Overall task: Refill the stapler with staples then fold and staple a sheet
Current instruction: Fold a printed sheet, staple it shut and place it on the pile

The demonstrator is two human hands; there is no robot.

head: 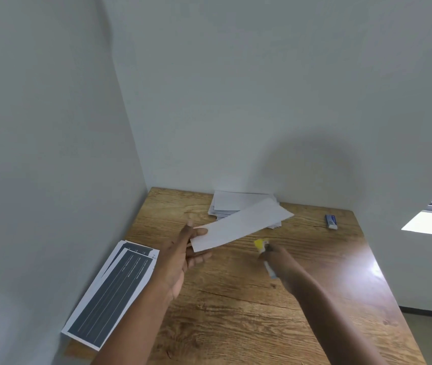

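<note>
Left hand (183,255) is pinching a folded white paper strip (241,225) above the grained wooden table (249,312). Right hand (278,256), blurred, is gripping a small yellow-tipped stapler (263,252), mostly hidden.

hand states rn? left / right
Left hand: grips one end of the folded sheet, held above the table.
Right hand: curled round the stapler; blurred.

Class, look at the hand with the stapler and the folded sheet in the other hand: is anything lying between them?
Nothing visible does. The right hand grips the stapler just below the folded sheet, which the left hand holds by its near end. Only bare table shows in the gap. The paper stack lies behind the sheet.
</note>
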